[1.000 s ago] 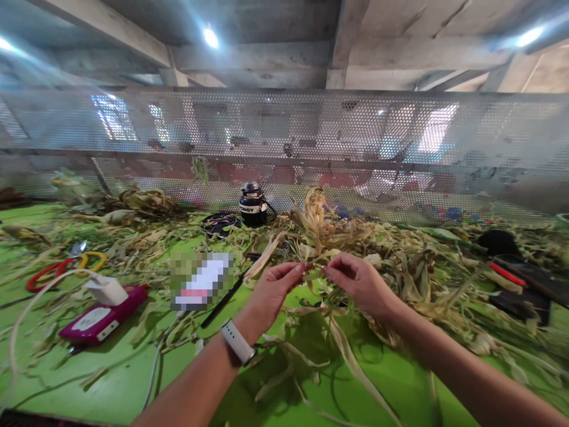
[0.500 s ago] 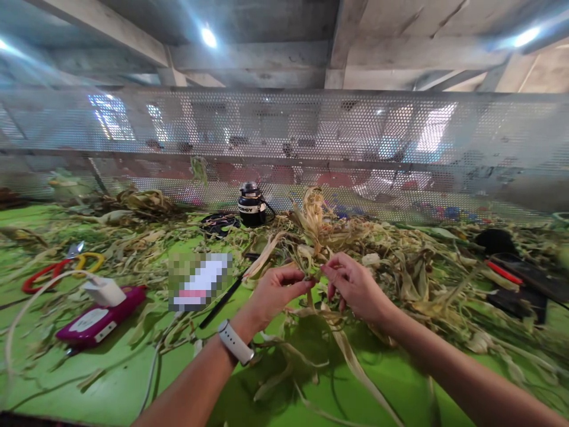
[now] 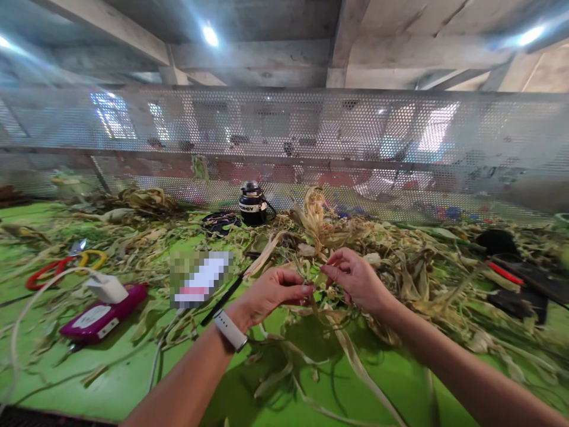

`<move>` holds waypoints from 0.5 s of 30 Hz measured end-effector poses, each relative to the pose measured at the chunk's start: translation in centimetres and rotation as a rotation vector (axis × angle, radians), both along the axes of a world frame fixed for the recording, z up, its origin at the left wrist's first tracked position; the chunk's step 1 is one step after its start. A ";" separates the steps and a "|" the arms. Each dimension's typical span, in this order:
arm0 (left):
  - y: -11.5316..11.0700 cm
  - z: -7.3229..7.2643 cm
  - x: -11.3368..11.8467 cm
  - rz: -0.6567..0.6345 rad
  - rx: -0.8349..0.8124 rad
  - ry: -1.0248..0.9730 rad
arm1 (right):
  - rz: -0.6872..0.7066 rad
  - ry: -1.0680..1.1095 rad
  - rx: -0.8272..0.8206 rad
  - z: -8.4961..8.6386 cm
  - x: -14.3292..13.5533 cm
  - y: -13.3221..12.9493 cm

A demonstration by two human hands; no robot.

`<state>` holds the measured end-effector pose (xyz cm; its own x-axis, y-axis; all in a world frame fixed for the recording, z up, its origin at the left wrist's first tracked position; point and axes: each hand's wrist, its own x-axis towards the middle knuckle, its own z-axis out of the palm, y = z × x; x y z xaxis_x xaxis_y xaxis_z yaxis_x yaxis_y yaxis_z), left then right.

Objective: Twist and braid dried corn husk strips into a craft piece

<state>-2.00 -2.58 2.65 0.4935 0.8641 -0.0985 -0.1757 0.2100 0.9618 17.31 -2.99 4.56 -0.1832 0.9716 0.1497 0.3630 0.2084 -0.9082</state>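
My left hand [image 3: 275, 293], with a white watch [image 3: 230, 330] on its wrist, has thumb and finger pinched on a dry corn husk strip just over the green table. Opposite it, my right hand [image 3: 358, 280] is also closed, thumb against forefinger; a thin, pale strand seems to run between the two hands, but its end at the right fingertips is too small to make out. Below them, a long dry husk strip [image 3: 353, 359] trails toward the near edge. An upright bunch of dry husks [image 3: 313, 216] stands just beyond my hands.
Loose husk scraps [image 3: 413, 273] cover much of the green table [image 3: 71, 385]. To the left are scissors [image 3: 57, 270], a purple power strip [image 3: 104, 314] with a white charger [image 3: 106, 289], and a blurred-out phone [image 3: 202, 279]. A black bottle [image 3: 252, 204] stands before a perforated metal screen [image 3: 275, 127].
Both hands stay nearly in place. The right fingers have shifted slightly up, and the left wrist slightly to the left; the strand between the fingertips shows a little more.
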 end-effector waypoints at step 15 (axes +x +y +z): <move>1.2 0.4 -0.3 0.311 -0.096 -0.348 | -0.074 -0.297 0.377 0.2 0.0 -0.8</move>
